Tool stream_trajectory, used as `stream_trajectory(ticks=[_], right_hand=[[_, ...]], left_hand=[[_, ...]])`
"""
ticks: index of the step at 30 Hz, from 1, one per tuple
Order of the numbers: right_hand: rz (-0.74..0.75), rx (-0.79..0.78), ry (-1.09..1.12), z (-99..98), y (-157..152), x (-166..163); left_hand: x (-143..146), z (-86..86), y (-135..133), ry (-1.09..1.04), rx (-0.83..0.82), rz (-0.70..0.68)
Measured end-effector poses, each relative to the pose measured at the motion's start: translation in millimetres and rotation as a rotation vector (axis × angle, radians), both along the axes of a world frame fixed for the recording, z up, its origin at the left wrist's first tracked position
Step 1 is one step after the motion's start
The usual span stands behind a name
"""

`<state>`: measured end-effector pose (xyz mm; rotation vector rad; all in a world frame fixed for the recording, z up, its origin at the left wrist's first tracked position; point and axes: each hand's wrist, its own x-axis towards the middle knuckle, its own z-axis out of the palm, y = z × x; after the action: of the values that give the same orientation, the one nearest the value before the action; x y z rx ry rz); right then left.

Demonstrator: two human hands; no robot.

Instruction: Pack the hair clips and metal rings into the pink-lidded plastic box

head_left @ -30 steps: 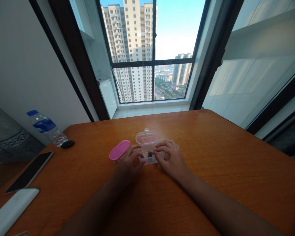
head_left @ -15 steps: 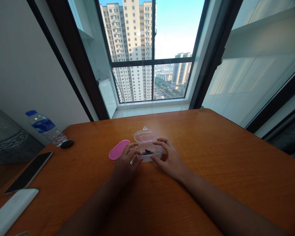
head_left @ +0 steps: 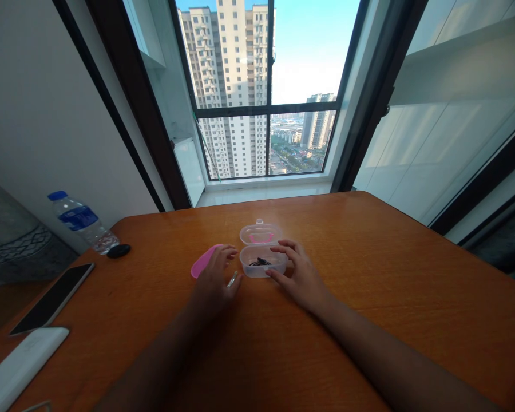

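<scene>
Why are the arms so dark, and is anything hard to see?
In the head view, the bright window probably makes the forearms look dim; same view, a pale sheen lies on the far tabletop; same view, the dark items in the clear box are too small to identify.

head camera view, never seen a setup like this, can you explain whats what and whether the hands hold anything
There is no machine here: one camera, worn on a person's head, looks forward and down. On the brown table sits a clear box with its lid open behind it and small dark things inside. The right hand curves around the box's right end and seems to touch it. The left hand is by a pink oval piece; a small shiny thing shows at its thumb, but whether it is held I can't tell. Further left are a dark flat slab, a white object, a black disc and a bottle.
</scene>
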<state>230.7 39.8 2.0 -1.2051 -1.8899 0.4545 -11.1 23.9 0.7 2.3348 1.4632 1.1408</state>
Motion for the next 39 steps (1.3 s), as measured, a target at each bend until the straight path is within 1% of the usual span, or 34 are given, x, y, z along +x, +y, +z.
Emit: stream_trajectory(ticks=[3, 5, 8, 12, 19, 28, 31, 34, 37, 39], right_hand=[[0.001, 0.005, 0.001, -2.6, 0, 0], [-0.002, 0.009, 0.003, -4.4, 1, -1], [0.009, 0.013, 0.002, -5.6, 1, -1], [0.026, 0.021, -0.009, -4.4, 1, -1], [0.022, 0.023, -0.032, -2.0, -1, 1], [0.011, 0.046, -0.029, -2.4, -1, 0], [-0.015, 0.087, -0.042, 2.7, -4, -1], [-0.033, 0.162, -0.034, 11.3, -10, -3], [-0.005, 0.287, 0.027, 19.0, -17, -4], [0.043, 0.373, 0.068, 21.1, -22, -4]], left_hand=[[-11, 8.2, 3, 0.110, -0.006, 0.044], [-17, 11.6, 6, 0.183, -0.036, 0.048], [-23, 13.2, 7, 0.255, -0.102, 0.052], [-23, 13.3, 6, 0.340, -0.179, 0.072], [-19, 14.7, 3, 0.403, -0.217, 0.076], [-19, 10.5, 3, 0.412, -0.166, 0.069], [-18, 9.6, 3, 0.401, -0.155, 0.065], [-17, 7.3, 3, 0.396, -0.140, 0.070], [-17, 4.6, 4, 0.378, -0.108, 0.092], [-16, 3.8, 6, 0.360, -0.084, 0.120]])
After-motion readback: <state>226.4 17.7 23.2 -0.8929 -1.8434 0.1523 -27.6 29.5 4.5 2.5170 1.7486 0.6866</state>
